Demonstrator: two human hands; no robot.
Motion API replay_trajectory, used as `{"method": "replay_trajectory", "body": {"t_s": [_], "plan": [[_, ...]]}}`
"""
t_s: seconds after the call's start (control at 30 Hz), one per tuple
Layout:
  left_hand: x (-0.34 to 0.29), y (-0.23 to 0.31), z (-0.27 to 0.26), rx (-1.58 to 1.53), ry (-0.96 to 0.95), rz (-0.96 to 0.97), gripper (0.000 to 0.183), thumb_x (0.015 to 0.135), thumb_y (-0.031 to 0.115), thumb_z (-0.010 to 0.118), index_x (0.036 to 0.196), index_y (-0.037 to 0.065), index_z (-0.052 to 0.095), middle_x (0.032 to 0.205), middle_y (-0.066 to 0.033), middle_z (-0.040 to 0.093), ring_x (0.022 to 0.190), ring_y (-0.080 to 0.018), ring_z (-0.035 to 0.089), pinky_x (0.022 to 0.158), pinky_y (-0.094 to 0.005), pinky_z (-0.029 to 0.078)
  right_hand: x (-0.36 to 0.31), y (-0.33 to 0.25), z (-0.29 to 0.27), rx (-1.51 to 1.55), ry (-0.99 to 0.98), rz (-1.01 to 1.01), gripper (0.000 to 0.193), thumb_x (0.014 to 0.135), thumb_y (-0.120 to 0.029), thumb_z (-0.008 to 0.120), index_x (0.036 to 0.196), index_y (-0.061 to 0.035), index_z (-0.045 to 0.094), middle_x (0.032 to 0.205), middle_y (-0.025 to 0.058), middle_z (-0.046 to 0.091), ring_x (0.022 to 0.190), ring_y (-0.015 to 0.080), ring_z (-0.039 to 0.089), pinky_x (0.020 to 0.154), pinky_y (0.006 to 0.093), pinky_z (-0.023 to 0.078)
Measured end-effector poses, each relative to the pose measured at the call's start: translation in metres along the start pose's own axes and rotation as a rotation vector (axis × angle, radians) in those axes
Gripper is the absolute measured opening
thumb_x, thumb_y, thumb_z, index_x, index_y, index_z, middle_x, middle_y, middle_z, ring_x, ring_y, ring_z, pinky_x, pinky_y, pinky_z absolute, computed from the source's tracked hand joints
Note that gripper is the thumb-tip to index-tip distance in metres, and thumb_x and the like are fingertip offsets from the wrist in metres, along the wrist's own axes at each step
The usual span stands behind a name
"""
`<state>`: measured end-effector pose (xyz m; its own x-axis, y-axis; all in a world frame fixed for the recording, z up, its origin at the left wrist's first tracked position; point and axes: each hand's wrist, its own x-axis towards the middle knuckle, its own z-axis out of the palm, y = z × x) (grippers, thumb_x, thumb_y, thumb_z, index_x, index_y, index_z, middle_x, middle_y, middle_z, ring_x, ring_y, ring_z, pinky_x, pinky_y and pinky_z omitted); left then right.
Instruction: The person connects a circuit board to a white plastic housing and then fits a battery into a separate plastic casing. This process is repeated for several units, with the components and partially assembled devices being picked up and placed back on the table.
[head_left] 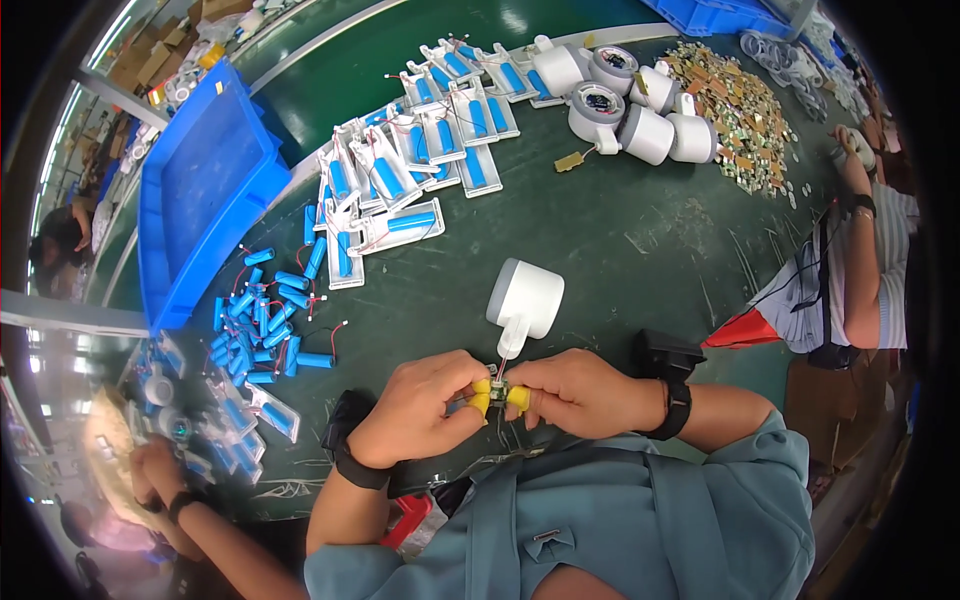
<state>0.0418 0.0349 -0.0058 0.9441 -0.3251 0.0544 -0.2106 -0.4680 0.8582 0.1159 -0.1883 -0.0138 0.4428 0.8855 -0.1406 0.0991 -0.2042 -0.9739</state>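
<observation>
Close to my body at the table's near edge, my left hand and my right hand meet over a small green circuit board. Both pinch it from either side, with yellow covers on some fingertips. Thin wires run from the board to the neck of a white round housing with a grey rim. That housing lies on its side on the green table, just beyond my hands. My fingers partly hide the board, so its finer parts cannot be made out.
Blue battery cells lie heaped at left. Behind them are white trays with blue cells. More white housings and a pile of small boards sit at far right. A blue bin stands far left. Co-workers' hands are on both sides.
</observation>
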Motion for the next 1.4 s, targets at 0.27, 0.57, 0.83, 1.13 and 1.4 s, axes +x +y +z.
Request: {"method": "replay_trajectory", "body": {"t_s": [0.27, 0.57, 0.83, 1.13, 1.4], "plan": [[-0.001, 0.001, -0.003, -0.008, -0.042, -0.002, 0.027, 0.068, 0.0, 0.061, 0.095, 0.002, 0.06, 0.077, -0.0069, 0.054, 0.058, -0.018, 0.049, 0.052, -0.029, 0.038, 0.005, 0.002, -0.003, 0.123, -0.087, 0.054, 0.019, 0.093, -0.005, 0.045, 0.104, -0.0027, 0.061, 0.088, 0.0063, 0.072, 0.073, 0.0179, 0.07, 0.067, 0.0333, 0.053], [0.005, 0.011, -0.004, 0.013, -0.089, -0.114, 0.023, 0.069, 0.0, 0.062, 0.092, 0.001, 0.059, 0.075, -0.0074, 0.052, 0.056, -0.0175, 0.048, 0.052, -0.0277, 0.038, 0.006, 0.01, -0.001, 0.071, -0.07, -0.029, 0.017, 0.093, -0.007, 0.047, 0.105, -0.0028, 0.059, 0.086, 0.0089, 0.072, 0.076, 0.0209, 0.072, 0.069, 0.0355, 0.054], [-0.003, 0.014, -0.015, 0.01, -0.014, -0.203, 0.021, 0.073, -0.007, 0.06, 0.093, 0.0, 0.058, 0.078, -0.0044, 0.054, 0.058, -0.0096, 0.046, 0.053, -0.0223, 0.036, -0.004, 0.013, -0.003, -0.021, 0.006, -0.187, 0.016, 0.089, -0.013, 0.053, 0.099, -0.0035, 0.061, 0.079, 0.0115, 0.07, 0.07, 0.0312, 0.067, 0.064, 0.0427, 0.049], [-0.014, 0.0, -0.028, 0.326, 0.305, -0.183, 0.028, 0.078, -0.005, 0.057, 0.106, 0.0, 0.058, 0.091, -0.0096, 0.055, 0.076, -0.0163, 0.052, 0.066, -0.0272, 0.043, -0.011, 0.013, -0.01, -0.093, 0.056, -0.127, 0.016, 0.09, -0.01, 0.053, 0.103, -0.0027, 0.06, 0.076, 0.0105, 0.068, 0.066, 0.0225, 0.07, 0.058, 0.035, 0.05], [0.003, -0.005, 0.012, 0.379, 0.339, -0.068, 0.048, 0.08, 0.008, 0.074, 0.122, -0.002, 0.053, 0.11, -0.0181, 0.061, 0.102, -0.0338, 0.057, 0.086, -0.0381, 0.048, -0.001, 0.012, -0.01, -0.159, 0.04, -0.087, 0.014, 0.09, -0.011, 0.053, 0.1, -0.0026, 0.059, 0.072, 0.0095, 0.066, 0.063, 0.0217, 0.07, 0.057, 0.0361, 0.05]]}}
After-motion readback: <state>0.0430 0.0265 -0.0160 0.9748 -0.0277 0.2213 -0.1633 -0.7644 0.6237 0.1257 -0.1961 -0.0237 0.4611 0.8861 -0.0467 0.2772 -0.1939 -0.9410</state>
